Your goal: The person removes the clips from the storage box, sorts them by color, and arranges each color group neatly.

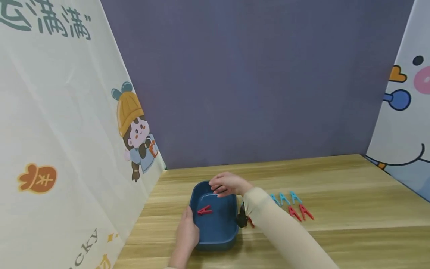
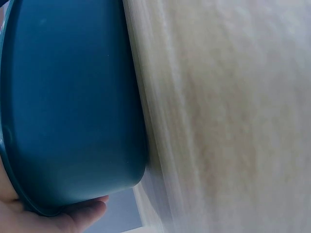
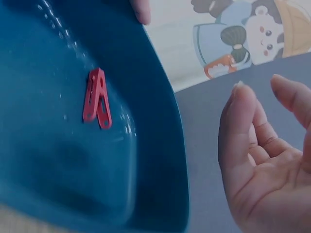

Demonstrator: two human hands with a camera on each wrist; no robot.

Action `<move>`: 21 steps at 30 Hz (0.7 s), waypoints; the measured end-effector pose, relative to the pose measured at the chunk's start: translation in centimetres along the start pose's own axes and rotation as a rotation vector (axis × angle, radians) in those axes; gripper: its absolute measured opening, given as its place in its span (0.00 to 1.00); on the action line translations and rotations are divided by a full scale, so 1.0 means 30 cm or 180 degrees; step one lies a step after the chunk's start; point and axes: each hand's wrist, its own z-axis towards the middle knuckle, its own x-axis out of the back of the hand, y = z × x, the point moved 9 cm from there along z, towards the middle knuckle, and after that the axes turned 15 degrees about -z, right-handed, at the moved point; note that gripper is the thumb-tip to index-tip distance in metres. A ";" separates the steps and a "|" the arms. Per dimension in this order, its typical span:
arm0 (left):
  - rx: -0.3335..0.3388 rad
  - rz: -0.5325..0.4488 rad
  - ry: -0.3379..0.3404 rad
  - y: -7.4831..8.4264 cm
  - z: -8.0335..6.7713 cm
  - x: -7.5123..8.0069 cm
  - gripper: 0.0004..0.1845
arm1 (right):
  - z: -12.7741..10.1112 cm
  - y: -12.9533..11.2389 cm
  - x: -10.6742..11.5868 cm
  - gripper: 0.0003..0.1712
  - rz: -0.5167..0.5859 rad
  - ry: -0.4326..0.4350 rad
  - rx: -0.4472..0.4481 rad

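Note:
A deep blue rectangular plastic bin (image 1: 218, 244) sits on the table, with one red clothespin (image 1: 205, 210) lying inside it toward the left wall. My left hand (image 1: 188, 228) grips the bin's left side, thumb over the rim; in the left wrist view its fingers (image 2: 87, 213) come round the outer wall. Above the bin's far right corner hovers my right hand (image 1: 228, 184). In the right wrist view that hand (image 3: 267, 179) holds nothing, its fingers loosely bent and the thumb apart from them.
Right of the bin lie three light blue clothespins (image 1: 283, 198) in a row, with red clothespins (image 1: 304, 212) in front of them. Another red one (image 1: 250, 222) is partly hidden by my right wrist. A dark grey panel (image 1: 252, 86) stands behind the wooden table (image 1: 352, 201).

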 end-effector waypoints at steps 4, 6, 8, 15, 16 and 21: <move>-0.0144 -0.0023 0.0121 0.009 -0.007 0.004 0.28 | 0.029 0.004 -0.036 0.18 -0.0045 0.0001 0.0043; -0.0131 -0.0021 0.0106 0.010 -0.008 0.004 0.28 | 0.042 0.008 -0.048 0.17 -0.0049 0.0012 0.0057; -0.0047 -0.0075 0.0051 0.009 -0.006 0.004 0.27 | 0.056 0.015 -0.057 0.18 -0.0064 0.0019 0.0061; 0.0014 -0.0013 0.0017 0.003 -0.002 0.000 0.27 | 0.093 0.040 -0.080 0.15 -0.0134 0.0056 -0.0015; 0.0003 -0.0020 0.0034 0.005 -0.003 0.001 0.27 | 0.097 0.042 -0.083 0.14 -0.0140 0.0070 -0.0032; -0.0057 -0.0019 0.0096 0.003 -0.001 0.004 0.28 | 0.111 0.060 -0.101 0.12 -0.0238 0.0120 -0.0116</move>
